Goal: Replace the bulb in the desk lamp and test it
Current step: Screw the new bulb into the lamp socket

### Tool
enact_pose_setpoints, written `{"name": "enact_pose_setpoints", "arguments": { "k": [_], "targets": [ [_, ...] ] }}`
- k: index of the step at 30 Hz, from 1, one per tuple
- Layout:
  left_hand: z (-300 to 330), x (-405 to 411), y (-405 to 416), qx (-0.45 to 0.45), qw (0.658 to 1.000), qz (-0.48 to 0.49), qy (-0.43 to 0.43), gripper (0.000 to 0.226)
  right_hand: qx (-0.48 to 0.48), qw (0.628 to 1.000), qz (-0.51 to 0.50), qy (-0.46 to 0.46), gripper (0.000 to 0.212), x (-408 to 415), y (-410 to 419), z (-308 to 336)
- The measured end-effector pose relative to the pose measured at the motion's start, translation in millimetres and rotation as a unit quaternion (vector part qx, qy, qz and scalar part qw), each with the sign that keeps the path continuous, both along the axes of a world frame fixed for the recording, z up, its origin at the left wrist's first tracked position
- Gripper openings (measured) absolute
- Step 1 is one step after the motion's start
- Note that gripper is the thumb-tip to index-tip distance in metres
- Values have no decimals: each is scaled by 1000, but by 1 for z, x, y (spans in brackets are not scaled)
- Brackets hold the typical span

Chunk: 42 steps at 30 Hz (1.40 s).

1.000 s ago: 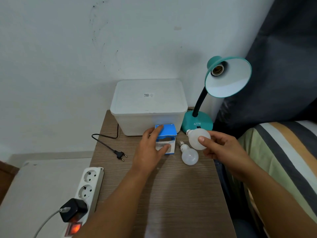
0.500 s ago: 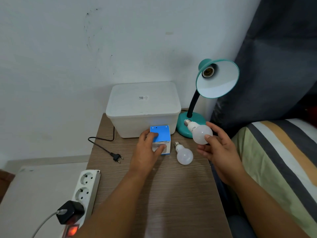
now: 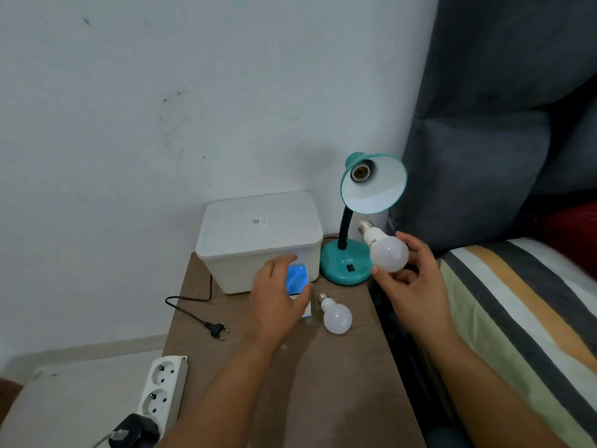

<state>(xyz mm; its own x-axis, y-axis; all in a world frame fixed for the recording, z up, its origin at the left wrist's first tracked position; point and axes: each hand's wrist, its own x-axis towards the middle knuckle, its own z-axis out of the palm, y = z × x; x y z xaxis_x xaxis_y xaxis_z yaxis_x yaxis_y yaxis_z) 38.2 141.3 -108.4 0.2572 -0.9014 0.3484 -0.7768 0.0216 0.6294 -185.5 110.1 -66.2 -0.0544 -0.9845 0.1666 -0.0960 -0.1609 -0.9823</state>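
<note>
A teal desk lamp stands at the back right of the wooden bedside table. Its shade tilts toward me and the socket inside is empty. My right hand holds a white bulb by its globe, screw base pointing up-left, just right of the lamp's base and below the shade. My left hand grips the small blue bulb box on the table. A second white bulb lies on the table between my hands.
A white lidded plastic box sits at the back against the wall. The lamp's black plug lies unplugged on the table's left. A white power strip with a black adapter lies lower left. A striped bed borders the right.
My right hand has lifted the bulb up and toward the lamp, from near the table to beside the lamp's base. My left hand stays on the blue box. The camera tilted upward.
</note>
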Motion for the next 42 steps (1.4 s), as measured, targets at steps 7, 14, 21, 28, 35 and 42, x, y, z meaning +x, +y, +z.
{"name": "enact_pose_setpoints", "arguments": {
  "k": [7,14,21,28,35,42],
  "targets": [
    [56,-26,-39,-28,996,-76,-25,77,-69,997,-21,27,63,-9,-15,21],
    [93,-37,-92,-42,986,-137,-81,114,-112,988,-63,86,67,-5,-45,23],
    [108,-36,-124,-18,976,-164,-141,124,-131,978,-78,143,69,4,-66,26],
    [100,-32,-140,-47,971,-186,-142,108,-145,973,-96,152,67,18,-86,29],
    [96,-28,-145,-68,967,-194,-152,104,-147,969,-103,171,66,26,-100,28],
    [92,-27,-148,-67,969,-206,-118,103,-142,967,-119,176,61,30,-106,25]
  ]
}}
